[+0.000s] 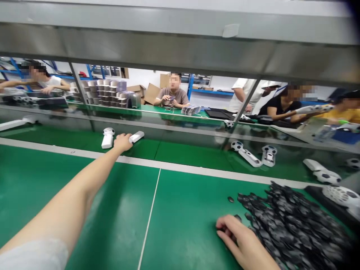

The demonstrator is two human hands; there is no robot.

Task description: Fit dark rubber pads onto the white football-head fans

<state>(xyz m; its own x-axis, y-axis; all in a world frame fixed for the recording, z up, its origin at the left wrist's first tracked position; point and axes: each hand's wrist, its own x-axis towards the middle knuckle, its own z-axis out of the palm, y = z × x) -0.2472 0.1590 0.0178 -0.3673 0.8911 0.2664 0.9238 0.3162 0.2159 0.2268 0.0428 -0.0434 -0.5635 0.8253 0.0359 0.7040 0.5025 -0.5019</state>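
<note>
My left hand (123, 142) reaches far out over the conveyor strip, its fingers closed around one end of a white handheld device (137, 137); the hand hides the rest of it. Just left of that hand lies another white device with a black-and-white football-patterned head (107, 138). Low on the near table, my right hand (237, 236) has its fingers curled in, with something dark showing between them that I cannot make out. It rests at the left edge of a large heap of small flat black pieces (298, 225).
More football-patterned devices (249, 154) lie on the strip to the right. A white perforated part (340, 195) sits in a black tray (317, 193) beside the heap. A metal beam (168, 45) crosses overhead. Across the line several co-workers sit or stand; stacked boxes (109, 92) are at back left.
</note>
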